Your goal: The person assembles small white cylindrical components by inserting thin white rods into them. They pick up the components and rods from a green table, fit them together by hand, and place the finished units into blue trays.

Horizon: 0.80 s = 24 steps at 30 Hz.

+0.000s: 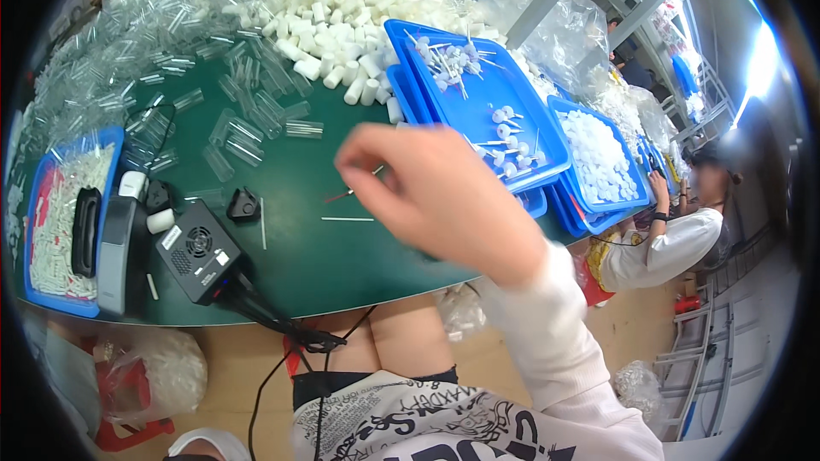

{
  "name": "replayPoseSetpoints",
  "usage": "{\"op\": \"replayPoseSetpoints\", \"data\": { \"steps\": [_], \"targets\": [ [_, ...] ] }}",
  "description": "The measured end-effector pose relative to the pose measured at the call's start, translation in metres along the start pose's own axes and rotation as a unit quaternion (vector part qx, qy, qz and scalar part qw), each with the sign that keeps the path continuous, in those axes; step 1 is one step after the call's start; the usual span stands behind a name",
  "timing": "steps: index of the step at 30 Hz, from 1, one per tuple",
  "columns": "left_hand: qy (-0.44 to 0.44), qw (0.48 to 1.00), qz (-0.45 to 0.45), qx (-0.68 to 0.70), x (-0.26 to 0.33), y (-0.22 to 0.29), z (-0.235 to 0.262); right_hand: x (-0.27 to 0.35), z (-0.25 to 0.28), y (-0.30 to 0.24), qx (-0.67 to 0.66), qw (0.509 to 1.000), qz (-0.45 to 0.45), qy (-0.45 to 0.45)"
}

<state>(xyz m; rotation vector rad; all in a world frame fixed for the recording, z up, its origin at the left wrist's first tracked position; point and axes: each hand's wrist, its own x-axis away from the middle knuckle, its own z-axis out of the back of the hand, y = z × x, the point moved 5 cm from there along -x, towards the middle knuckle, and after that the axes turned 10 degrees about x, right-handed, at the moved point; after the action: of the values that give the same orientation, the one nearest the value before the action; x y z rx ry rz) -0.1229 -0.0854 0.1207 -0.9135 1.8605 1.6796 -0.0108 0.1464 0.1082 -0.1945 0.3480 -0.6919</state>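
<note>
My right hand (423, 183) reaches over the green table (299, 265) from the lower right, its fingers curled and slightly blurred. At its fingertips shows a thin, dark reddish piece (339, 196); whether I grip it or it lies beneath, I cannot make out. Just below that, a thin white stick (348, 219) lies on the table, with another white stick (264, 224) to its left. Beyond the hand, blue trays (512, 90) hold white round-headed parts on thin stems (453, 60). My left hand is out of view.
Clear tubes (243, 141) and white foam-like cylinders (342, 17) are heaped across the back. A black box with a fan grille (199, 252) and cables stands front left, beside a blue tray of small white sticks (64, 205). Another person (675, 239) sits at the right.
</note>
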Motion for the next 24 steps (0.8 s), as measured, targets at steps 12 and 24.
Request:
{"op": "replayPoseSetpoints", "data": {
  "steps": [12,24],
  "targets": [
    [0.193,0.82,0.391,-0.37,0.031,-0.047,0.076,-0.095,-0.093,0.058,0.216,0.959,-0.16,-0.094],
    [0.105,0.663,0.347,-0.655,-0.157,-0.102,0.075,-0.104,-0.089,0.126,0.232,0.934,-0.267,0.057]
  ]
}}
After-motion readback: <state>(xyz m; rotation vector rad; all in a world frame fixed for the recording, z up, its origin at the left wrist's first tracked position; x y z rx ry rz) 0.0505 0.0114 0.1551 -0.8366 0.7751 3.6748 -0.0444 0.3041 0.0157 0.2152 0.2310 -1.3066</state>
